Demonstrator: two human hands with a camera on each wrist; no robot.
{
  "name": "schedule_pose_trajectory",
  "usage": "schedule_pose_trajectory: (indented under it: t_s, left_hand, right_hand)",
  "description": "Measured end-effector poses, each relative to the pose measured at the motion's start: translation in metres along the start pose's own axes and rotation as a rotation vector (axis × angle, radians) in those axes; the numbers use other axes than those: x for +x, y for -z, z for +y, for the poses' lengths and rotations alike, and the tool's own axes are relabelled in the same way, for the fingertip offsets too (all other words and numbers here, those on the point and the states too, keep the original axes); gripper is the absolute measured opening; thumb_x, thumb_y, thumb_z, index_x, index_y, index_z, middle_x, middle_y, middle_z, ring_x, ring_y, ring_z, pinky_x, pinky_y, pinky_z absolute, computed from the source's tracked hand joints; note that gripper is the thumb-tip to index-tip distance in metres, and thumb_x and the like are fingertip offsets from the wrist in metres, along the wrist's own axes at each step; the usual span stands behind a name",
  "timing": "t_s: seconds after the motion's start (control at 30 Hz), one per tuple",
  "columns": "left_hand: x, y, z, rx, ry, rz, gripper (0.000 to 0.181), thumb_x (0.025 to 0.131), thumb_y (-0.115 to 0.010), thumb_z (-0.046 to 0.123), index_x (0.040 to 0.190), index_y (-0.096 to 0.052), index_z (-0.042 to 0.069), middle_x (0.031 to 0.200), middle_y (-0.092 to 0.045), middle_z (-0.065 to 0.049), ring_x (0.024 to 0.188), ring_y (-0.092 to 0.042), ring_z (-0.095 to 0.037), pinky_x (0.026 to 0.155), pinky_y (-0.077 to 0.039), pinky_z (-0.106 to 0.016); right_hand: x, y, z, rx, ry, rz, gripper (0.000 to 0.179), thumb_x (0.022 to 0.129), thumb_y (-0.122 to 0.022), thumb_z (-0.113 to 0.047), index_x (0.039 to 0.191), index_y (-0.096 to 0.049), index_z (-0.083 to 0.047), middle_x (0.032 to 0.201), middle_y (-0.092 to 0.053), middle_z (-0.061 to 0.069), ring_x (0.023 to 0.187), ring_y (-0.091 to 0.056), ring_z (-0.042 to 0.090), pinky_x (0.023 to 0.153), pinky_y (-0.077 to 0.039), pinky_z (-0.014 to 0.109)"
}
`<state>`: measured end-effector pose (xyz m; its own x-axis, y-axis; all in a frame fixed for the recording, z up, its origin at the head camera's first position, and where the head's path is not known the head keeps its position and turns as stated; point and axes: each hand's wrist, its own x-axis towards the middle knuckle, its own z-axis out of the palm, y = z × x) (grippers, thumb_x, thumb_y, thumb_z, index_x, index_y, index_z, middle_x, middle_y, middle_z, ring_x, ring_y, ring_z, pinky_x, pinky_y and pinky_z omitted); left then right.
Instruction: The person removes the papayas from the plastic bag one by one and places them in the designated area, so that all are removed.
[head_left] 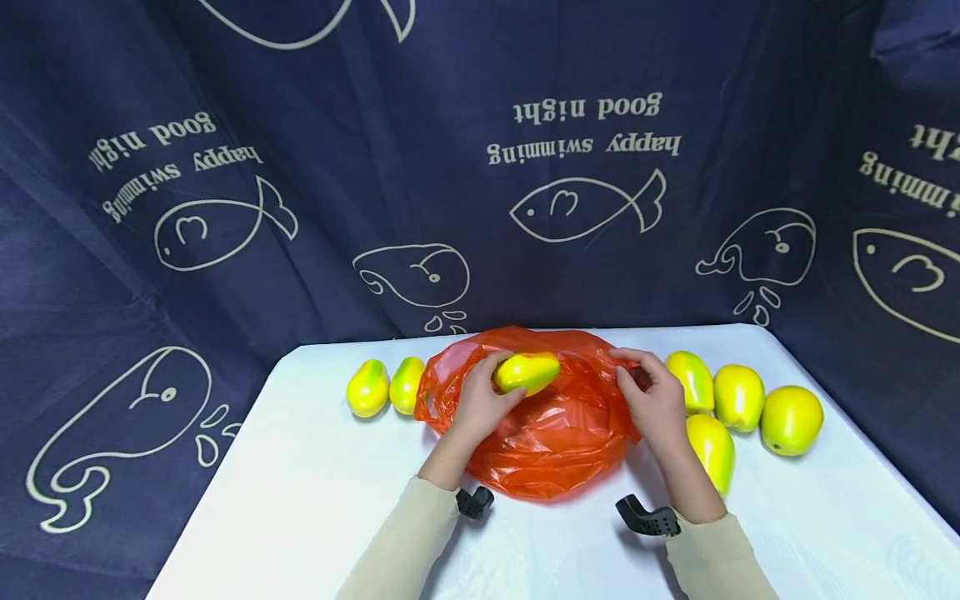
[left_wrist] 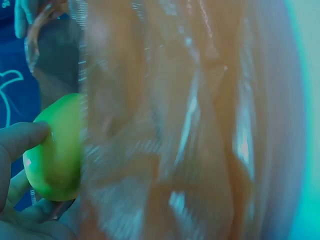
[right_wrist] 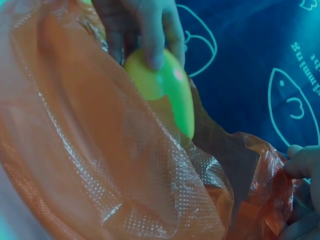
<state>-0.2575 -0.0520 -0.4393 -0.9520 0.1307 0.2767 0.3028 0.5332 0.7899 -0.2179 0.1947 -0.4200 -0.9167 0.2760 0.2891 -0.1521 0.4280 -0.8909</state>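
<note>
A red plastic bag (head_left: 555, 446) lies with its mouth spread toward the back of the white table. Over that mouth my left hand (head_left: 478, 402) grips a glossy yellow-green papaya (head_left: 529, 372), thumb on one side and fingers on the other. In the right wrist view the papaya's lower end is partly behind the bag's thin film. My right hand (head_left: 658, 408) pinches the bag's right rim between thumb and fingers. The left wrist view is mostly covered by the bag's film. What is inside the bag is hidden.
Two similar yellow-green papayas (head_left: 367, 388) stand left of the bag. To the right sits a group of several yellow fruits (head_left: 738, 397), close beside my right forearm. A dark blue curtain (head_left: 450, 167) with fish drawings hangs behind the white table (head_left: 315, 475).
</note>
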Motion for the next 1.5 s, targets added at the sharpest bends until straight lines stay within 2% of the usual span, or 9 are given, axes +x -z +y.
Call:
schedule_pose_trajectory:
  t_s: [0.23,0.37,0.47,0.7,0.9,1.07,1.2,1.37,1.5]
  left_hand:
    - [-0.018,0.022,0.005,-0.012,0.051,-0.015,0.06,0.084,-0.08,0.025,0.138,-0.054,0.027,0.132,-0.062,0.002,0.117,-0.057,-0.022,0.106,-0.049,-0.046]
    - [-0.03,0.031,0.004,0.026,0.052,0.017,0.061,0.082,-0.081,0.027,0.137,-0.054,0.027,0.132,-0.061,0.004,0.118,-0.057,-0.02,0.107,-0.049,-0.046]
    - [-0.037,0.036,0.001,0.011,0.056,0.043,0.062,0.082,-0.082,0.025,0.137,-0.053,0.026,0.134,-0.059,0.003,0.121,-0.055,-0.021,0.108,-0.048,-0.048]
    - [-0.053,0.053,-0.014,-0.062,0.06,0.09,0.064,0.082,-0.082,0.022,0.139,-0.054,0.027,0.133,-0.051,-0.002,0.123,-0.05,-0.024,0.107,-0.048,-0.049]
    - [-0.065,0.072,-0.019,-0.101,0.14,0.137,0.062,0.083,-0.08,0.022,0.138,-0.053,0.031,0.136,-0.048,-0.001,0.124,-0.049,-0.024,0.101,-0.054,-0.045]
    - [-0.075,0.085,-0.027,-0.127,0.154,0.175,0.063,0.084,-0.079,0.019,0.14,-0.051,0.027,0.144,-0.048,0.0,0.128,-0.05,-0.025,0.102,-0.053,-0.047]
    - [-0.083,0.096,-0.037,-0.149,0.176,0.233,0.066,0.083,-0.08,0.014,0.141,-0.05,0.025,0.144,-0.051,-0.003,0.127,-0.052,-0.025,0.101,-0.053,-0.049]
    - [-0.09,0.107,-0.048,-0.146,0.209,0.274,0.069,0.083,-0.08,0.014,0.143,-0.047,0.022,0.148,-0.049,-0.007,0.133,-0.05,-0.026,0.104,-0.05,-0.049]
    - [-0.098,0.115,-0.055,-0.109,0.26,0.297,0.069,0.084,-0.08,0.016,0.143,-0.045,0.022,0.148,-0.05,-0.007,0.134,-0.049,-0.024,0.103,-0.05,-0.045]
  right_hand:
    - [0.001,0.0,0.002,0.007,0.015,0.011,0.025,0.099,-0.061,-0.017,0.123,-0.069,-0.017,0.118,-0.068,0.004,0.089,-0.055,0.014,0.073,-0.049,0.006]
    - [0.001,-0.001,0.002,0.005,0.017,0.002,0.026,0.099,-0.06,-0.017,0.124,-0.068,-0.017,0.119,-0.067,0.005,0.09,-0.055,0.015,0.073,-0.049,0.006]
    - [0.001,-0.001,0.004,0.006,0.026,-0.002,0.026,0.099,-0.059,-0.017,0.123,-0.068,-0.016,0.12,-0.067,0.005,0.09,-0.055,0.015,0.074,-0.05,0.006]
    - [0.001,-0.002,0.004,0.007,0.014,-0.01,0.026,0.099,-0.059,-0.017,0.124,-0.067,-0.017,0.122,-0.066,0.004,0.094,-0.055,0.017,0.075,-0.05,0.006]
    - [0.002,-0.002,0.005,-0.007,0.026,-0.003,0.026,0.099,-0.059,-0.017,0.124,-0.068,-0.017,0.121,-0.066,0.004,0.092,-0.055,0.017,0.074,-0.05,0.006]
    - [0.001,-0.002,0.005,-0.005,0.016,-0.003,0.026,0.099,-0.059,-0.017,0.123,-0.068,-0.017,0.119,-0.066,0.004,0.09,-0.054,0.016,0.073,-0.05,0.007]
    - [0.001,-0.002,0.004,-0.003,0.019,-0.005,0.025,0.099,-0.059,-0.017,0.123,-0.068,-0.018,0.118,-0.067,0.004,0.088,-0.053,0.016,0.071,-0.049,0.008]
    - [0.001,0.0,0.005,0.006,0.025,0.011,0.025,0.099,-0.059,-0.016,0.121,-0.07,-0.018,0.114,-0.067,0.004,0.085,-0.052,0.015,0.069,-0.047,0.009]
    - [0.0,0.001,0.005,0.013,0.017,0.001,0.025,0.099,-0.059,-0.017,0.122,-0.069,-0.018,0.115,-0.067,0.003,0.087,-0.054,0.014,0.07,-0.048,0.008]
